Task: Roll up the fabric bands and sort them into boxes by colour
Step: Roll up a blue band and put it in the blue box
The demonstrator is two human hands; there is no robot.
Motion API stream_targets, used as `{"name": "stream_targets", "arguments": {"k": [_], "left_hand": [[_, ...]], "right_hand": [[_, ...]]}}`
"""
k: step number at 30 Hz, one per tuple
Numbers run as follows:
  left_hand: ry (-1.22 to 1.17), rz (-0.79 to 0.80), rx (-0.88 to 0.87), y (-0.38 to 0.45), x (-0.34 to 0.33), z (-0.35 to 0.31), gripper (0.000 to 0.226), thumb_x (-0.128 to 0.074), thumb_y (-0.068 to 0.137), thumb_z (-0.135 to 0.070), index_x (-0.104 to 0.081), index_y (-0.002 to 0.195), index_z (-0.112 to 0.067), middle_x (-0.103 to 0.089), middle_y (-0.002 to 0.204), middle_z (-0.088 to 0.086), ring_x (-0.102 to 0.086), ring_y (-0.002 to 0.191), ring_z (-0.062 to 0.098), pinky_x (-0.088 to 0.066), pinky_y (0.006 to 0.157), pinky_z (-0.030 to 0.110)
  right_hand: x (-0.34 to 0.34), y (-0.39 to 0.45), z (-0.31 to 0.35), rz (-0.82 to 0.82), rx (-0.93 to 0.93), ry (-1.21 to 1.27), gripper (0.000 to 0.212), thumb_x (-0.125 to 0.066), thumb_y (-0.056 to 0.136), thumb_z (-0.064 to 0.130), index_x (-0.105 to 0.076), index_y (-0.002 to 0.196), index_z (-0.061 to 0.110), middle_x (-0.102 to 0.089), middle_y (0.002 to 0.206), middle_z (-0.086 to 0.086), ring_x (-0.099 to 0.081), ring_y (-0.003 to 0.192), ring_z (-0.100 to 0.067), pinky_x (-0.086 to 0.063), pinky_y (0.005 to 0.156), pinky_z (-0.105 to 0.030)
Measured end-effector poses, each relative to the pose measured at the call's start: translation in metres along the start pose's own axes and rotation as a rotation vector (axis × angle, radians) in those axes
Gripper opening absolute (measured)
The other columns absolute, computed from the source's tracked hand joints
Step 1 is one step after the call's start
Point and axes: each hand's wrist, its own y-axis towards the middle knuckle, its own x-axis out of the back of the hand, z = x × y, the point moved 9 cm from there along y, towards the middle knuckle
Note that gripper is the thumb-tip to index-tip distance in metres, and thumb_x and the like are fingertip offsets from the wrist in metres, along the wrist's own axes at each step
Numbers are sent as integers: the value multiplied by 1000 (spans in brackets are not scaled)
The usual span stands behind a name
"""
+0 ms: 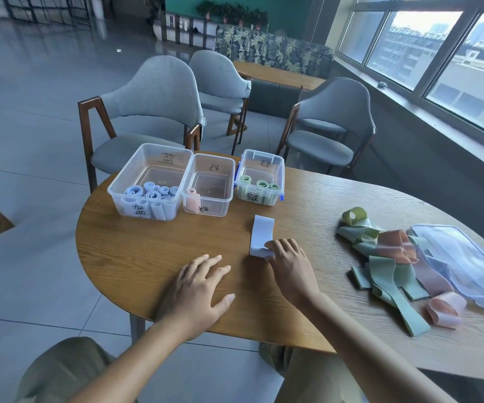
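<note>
A pale blue fabric band (261,237) lies flat on a round wooden table (153,257), near the front edge and just in front of three clear plastic boxes. Its near end is partly rolled and is pinched under the curled fingers of the right hand (288,264). The left hand (197,292) is laid palm down on the bare wood beside it, fingers spread and holding nothing.

The boxes are set in a row at the table's far side. The left box (150,181) is filled with blue rolls, the middle box (208,184) holds one pink roll, and the right box (259,177), with blue clips, holds green rolls (handwritten labels are marked on each box, too small to be read).

Well apart to the right, a loose heap of green and pink bands (392,263) is spread on the wood, touching a clear lid (467,263).

Grey upholstered chairs (153,112) with wooden frames are placed around the table. Beyond them a grey tiled floor, a leaf-patterned sofa (272,50) and large windows (438,53) along the right wall can be seen.
</note>
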Motion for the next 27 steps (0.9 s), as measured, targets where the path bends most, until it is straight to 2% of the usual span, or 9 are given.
{"name": "stream_targets", "arguments": {"k": [9, 12, 14, 16, 19, 22, 26, 27], "left_hand": [[12, -4, 0, 1, -1, 1, 57, -43, 87, -64, -55, 136, -36, -44, 151, -10, -33, 143, 16, -31, 114, 38], [7, -10, 1, 0, -1, 2, 57, -44, 87, -64, -55, 136, -36, -45, 150, -10, -34, 142, 17, -32, 113, 39], [5, -8, 3, 0, -2, 2, 57, -44, 87, -64, -55, 135, -36, -45, 150, -10, -34, 143, 17, -32, 113, 39], [6, -7, 5, 0, -2, 2, 57, -44, 87, -64, -55, 135, -36, -45, 150, -10, -33, 143, 17, -32, 114, 39], [6, -4, 4, 0, -2, 2, 58, -43, 87, -65, -54, 136, -36, -44, 151, -10, -32, 143, 16, -31, 114, 39], [-2, -8, 3, 0, -2, 2, 57, -44, 87, -65, -55, 135, -36, -45, 150, -9, -33, 143, 17, -32, 114, 41], [5, 0, 1, 0, -2, 2, 59, -42, 87, -65, -55, 136, -36, -44, 151, -9, -32, 143, 17, -30, 114, 41], [4, 0, 1, 0, -1, 1, 59, -41, 87, -65, -55, 136, -35, -44, 151, -9, -32, 143, 18, -30, 114, 41]], "right_hand": [[12, -43, 8, -46, 65, -17, 19, -62, 95, 21, -58, 114, 20, -60, 101, 4, -54, 93, -23, -51, 75, -37], [16, -57, 14, -40, 95, -7, 17, -49, 99, 25, -57, 114, 22, -58, 102, 6, -53, 92, -22, -50, 76, -35], [19, -66, 19, -21, 119, -12, 25, -39, 99, 27, -58, 114, 22, -58, 103, 5, -54, 91, -22, -51, 75, -35], [21, -74, 24, -9, 139, -21, 26, -37, 99, 26, -58, 114, 21, -58, 102, 5, -55, 90, -23, -52, 74, -35], [26, -85, 31, 10, 169, -22, 21, -42, 99, 23, -58, 114, 21, -58, 105, 5, -55, 90, -22, -52, 74, -35], [29, -93, 37, 25, 194, -12, 19, -58, 95, 14, -57, 114, 20, -57, 108, 5, -55, 92, -22, -52, 74, -35], [27, -100, 44, 75, 195, -14, 19, -56, 95, 16, -55, 113, 24, -53, 111, 8, -52, 96, -19, -49, 78, -33], [24, -101, 44, 98, 182, -17, 25, -60, 91, 14, -55, 113, 24, -52, 112, 8, -52, 97, -19, -49, 79, -32]]}}
